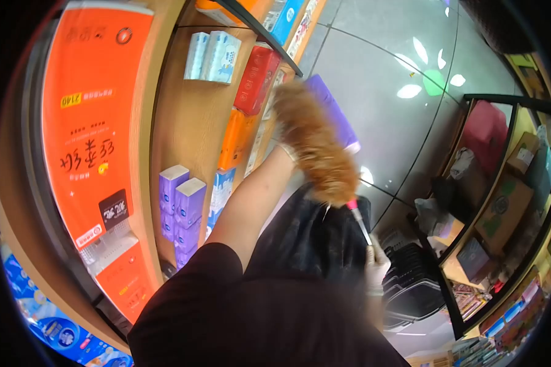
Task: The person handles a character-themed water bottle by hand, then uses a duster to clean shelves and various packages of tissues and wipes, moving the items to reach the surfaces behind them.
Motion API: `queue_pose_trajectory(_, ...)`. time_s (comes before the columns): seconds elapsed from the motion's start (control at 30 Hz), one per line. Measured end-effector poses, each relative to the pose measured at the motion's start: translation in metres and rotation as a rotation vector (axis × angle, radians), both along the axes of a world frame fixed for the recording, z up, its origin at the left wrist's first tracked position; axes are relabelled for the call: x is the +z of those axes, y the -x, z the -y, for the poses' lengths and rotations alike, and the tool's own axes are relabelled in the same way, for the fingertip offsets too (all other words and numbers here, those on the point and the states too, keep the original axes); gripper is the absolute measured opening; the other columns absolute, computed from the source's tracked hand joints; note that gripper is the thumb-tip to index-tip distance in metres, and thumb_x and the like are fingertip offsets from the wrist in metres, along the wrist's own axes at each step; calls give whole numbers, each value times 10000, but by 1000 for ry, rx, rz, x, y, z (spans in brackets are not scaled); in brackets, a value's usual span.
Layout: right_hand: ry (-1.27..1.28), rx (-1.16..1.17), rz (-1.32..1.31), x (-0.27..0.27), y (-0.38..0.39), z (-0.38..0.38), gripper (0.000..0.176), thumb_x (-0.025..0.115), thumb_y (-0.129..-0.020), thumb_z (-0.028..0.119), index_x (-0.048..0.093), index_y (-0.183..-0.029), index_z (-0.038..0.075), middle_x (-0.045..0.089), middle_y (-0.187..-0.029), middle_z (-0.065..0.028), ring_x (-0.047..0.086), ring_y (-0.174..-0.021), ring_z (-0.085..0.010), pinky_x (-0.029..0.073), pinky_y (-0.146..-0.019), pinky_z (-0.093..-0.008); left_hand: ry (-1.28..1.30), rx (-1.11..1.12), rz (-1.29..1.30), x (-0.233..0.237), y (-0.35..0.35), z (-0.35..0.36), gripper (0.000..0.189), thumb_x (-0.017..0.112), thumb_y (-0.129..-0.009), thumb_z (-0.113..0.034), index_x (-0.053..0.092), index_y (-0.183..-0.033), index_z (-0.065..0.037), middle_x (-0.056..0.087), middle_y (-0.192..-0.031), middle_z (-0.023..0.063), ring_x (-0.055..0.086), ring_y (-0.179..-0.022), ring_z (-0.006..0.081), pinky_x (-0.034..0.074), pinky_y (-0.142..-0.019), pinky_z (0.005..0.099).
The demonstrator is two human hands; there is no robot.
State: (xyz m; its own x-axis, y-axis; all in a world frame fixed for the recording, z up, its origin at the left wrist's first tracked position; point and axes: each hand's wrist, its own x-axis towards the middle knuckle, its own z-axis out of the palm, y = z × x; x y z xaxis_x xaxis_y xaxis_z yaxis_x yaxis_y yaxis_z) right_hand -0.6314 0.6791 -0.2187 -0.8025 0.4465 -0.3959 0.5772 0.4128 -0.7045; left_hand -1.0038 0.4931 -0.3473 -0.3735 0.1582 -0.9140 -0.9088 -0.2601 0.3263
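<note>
My right hand, in a white glove, grips the thin handle of a fluffy brown duster, whose head is blurred by motion. The duster lies across my view in front of my left hand. Only the pale glove cuff of my left hand shows at the end of my outstretched arm; its fingers are hidden. A purple tissue pack is held out past the shelf edge by that hand, partly behind the duster. Nearby on the wooden shelf stand a red tissue pack and orange packs.
Purple packs and small light-blue packs stand on the shelf. A large orange package is at the left. Black baskets are stacked at the right, beside a rack holding boxes and bags. Grey tiles cover the floor.
</note>
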Motion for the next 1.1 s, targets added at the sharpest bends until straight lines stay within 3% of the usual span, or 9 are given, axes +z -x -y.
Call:
queue_pose_trajectory(0.17, 307, -797, 16, -36, -13, -18, 302, 580, -1001, 219, 651, -1224, 28, 374, -616, 129, 293, -500, 13, 213, -434, -185, -51, 281, 126, 1, 9, -28, 521, 467, -1007, -446, 527, -1295, -17, 653, -1107, 97, 630, -964, 224, 479, -952, 342)
queue_pose_trajectory(0.33, 169, -477, 122, -44, -26, -47, 274, 565, -999, 190, 686, -1164, 9, 472, -672, 90, 401, -574, -10, 321, -509, -194, 15, 182, 19, 31, 4, -49, 637, 500, -966, -536, 532, -1308, 1, 638, -1171, 108, 608, -1021, 226, 472, -953, 358)
queue_pose_trajectory(0.4, 283, -564, 337, -15, 29, -58, 285, 558, -980, 169, 691, -1093, -56, 684, -863, -17, 536, -772, -77, 471, -706, -261, 66, 130, -41, 64, -5, -60, 684, 513, -950, -571, 534, -1313, 8, 631, -1197, 112, 599, -1044, 227, 470, -953, 365)
queue_pose_trajectory(0.43, 254, -491, 332, -33, 17, -75, 300, 555, -977, 182, 683, -1085, -67, 693, -844, -34, 537, -765, -86, 470, -694, -268, 64, 123, -85, 61, -11, -60, 708, 520, -942, -589, 535, -1315, 12, 628, -1210, 114, 595, -1056, 227, 469, -953, 368)
queue_pose_trajectory(0.47, 164, -357, 268, -44, 12, -89, 320, 543, -980, 195, 676, -1106, -68, 706, -859, -61, 564, -772, -101, 483, -710, -276, -132, 174, -125, -11, -22, -40, 643, 619, -925, -499, 544, -1309, 11, 632, -1189, 108, 594, -1046, 212, 478, -928, 347)
queue_pose_trajectory(0.53, 193, -409, 295, -67, -2, -110, 326, 539, -983, 203, 681, -1141, -45, 718, -922, -70, 617, -799, -129, 508, -745, -294, 271, -68, -534, 75, -30, -20, 622, 737, -862, -377, 540, -1295, 23, 637, -1172, 116, 599, -1049, 210, 481, -917, 337)
queue_pose_trajectory(0.63, 183, -280, 202, -78, 17, -115, 338, 536, -1006, 237, 680, -1175, -18, 648, -834, 28, 464, -620, -54, 375, -536, -237, 694, -458, -969, 130, -52, 41, 634, 801, -799, -296, 538, -1297, -6, 612, -1210, 132, 586, -1117, 228, 451, -974, 349)
queue_pose_trajectory(0.73, 242, -212, 187, -91, 45, -107, 323, 550, -1005, 239, 680, -1188, 7, 480, -704, 95, 326, -563, -17, 248, -488, -227, 1076, -730, -1014, 169, -59, 108, 717, 831, -714, -398, 544, -1312, -128, 599, -1182, 126, 568, -1116, 322, 441, -969, 419)
queue_pose_trajectory(1.1, 274, -95, 274, -92, 75, -106, 304, 564, -999, 222, 681, -1193, 19, 391, -638, 127, 274, -526, -1, 195, -449, -228, 1693, -550, -771, 135, -57, 242, 670, 791, -752, -400, 545, -1275, -61, 605, -1172, 179, 567, -1106, 350, 452, -932, 439)
